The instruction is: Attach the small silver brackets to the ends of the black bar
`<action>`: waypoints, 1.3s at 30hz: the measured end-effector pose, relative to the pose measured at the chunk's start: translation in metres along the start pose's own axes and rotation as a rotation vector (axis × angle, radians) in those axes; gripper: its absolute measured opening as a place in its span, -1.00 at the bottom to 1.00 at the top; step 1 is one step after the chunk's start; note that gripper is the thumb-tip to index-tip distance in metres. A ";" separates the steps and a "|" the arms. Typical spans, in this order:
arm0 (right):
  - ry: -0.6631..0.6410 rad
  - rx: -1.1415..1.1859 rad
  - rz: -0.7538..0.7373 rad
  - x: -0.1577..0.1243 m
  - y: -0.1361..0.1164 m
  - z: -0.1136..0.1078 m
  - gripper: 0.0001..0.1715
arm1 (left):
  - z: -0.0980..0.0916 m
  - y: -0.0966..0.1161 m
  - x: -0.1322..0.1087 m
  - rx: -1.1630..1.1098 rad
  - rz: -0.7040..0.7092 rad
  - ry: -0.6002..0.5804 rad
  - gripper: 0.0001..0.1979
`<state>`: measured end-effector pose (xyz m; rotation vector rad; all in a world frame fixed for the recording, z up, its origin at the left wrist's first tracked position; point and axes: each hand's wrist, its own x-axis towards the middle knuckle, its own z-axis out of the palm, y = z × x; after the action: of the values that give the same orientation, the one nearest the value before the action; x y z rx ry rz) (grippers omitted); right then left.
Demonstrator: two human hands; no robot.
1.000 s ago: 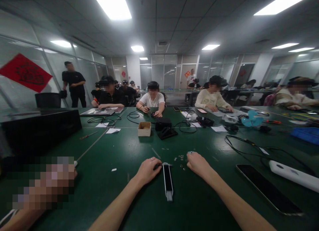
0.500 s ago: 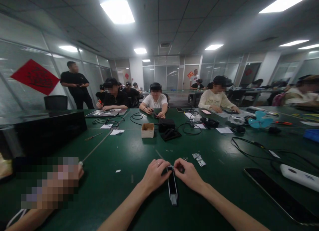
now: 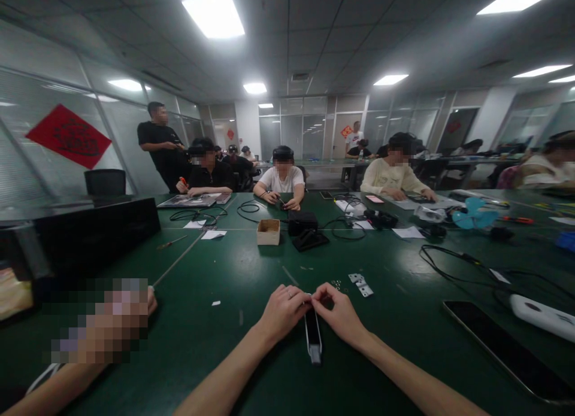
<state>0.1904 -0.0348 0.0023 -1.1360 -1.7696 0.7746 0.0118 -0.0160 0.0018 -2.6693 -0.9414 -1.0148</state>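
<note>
A narrow black device with a light frame (image 3: 313, 337) lies lengthwise on the green table (image 3: 215, 266) in front of me. My left hand (image 3: 284, 312) is closed around its far end. My right hand (image 3: 339, 313) meets it there, fingertips pinched together at the device's top; whatever they pinch is too small to make out. Just beyond the hands lie two small metal plates (image 3: 362, 284) and several tiny rings or screws (image 3: 336, 283).
A dark phone or tablet (image 3: 503, 350) and a white power strip (image 3: 541, 314) lie to my right. A cardboard box (image 3: 268, 231) and black gear with cables (image 3: 305, 230) sit mid-table. A neighbour's arm (image 3: 67, 368) rests at my left. Other people work across the table.
My right hand came in from the small parts on the table to the device's far end, meeting my left hand. The view shifted slightly; the standing person at the left stepped rightward.
</note>
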 end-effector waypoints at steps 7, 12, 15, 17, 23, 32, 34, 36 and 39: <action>0.004 -0.193 -0.098 0.004 -0.004 -0.013 -0.90 | -0.002 -0.013 0.001 0.033 -0.112 -0.035 -0.89; -0.030 -0.377 -0.082 0.010 0.009 -0.030 -0.85 | -0.011 -0.030 -0.001 -0.064 -0.350 -0.109 -0.87; -0.097 -0.454 -0.046 0.010 0.011 -0.034 -0.82 | -0.015 -0.033 -0.002 -0.171 -0.392 -0.200 -0.88; -0.134 -0.492 -0.044 0.009 0.009 -0.033 -0.82 | -0.015 -0.032 -0.003 -0.230 -0.394 -0.255 -0.89; -0.160 -0.545 -0.086 0.009 0.005 -0.028 -0.81 | -0.008 -0.030 -0.004 -0.275 -0.391 -0.288 -0.87; -0.151 -0.535 -0.101 0.009 0.010 -0.027 -0.82 | -0.011 -0.025 -0.002 -0.333 -0.430 -0.324 -0.84; -0.153 -0.530 -0.100 0.009 0.009 -0.027 -0.81 | -0.013 -0.024 0.000 -0.330 -0.430 -0.343 -0.84; -0.156 -0.526 -0.101 0.009 0.008 -0.027 -0.81 | -0.014 -0.022 0.001 -0.313 -0.421 -0.355 -0.83; -0.157 -0.527 -0.101 0.009 0.007 -0.026 -0.80 | -0.015 -0.020 0.003 -0.280 -0.402 -0.360 -0.83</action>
<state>0.2150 -0.0230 0.0106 -1.3339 -2.2231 0.3468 -0.0062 -0.0036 0.0131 -3.0349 -1.5637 -0.7853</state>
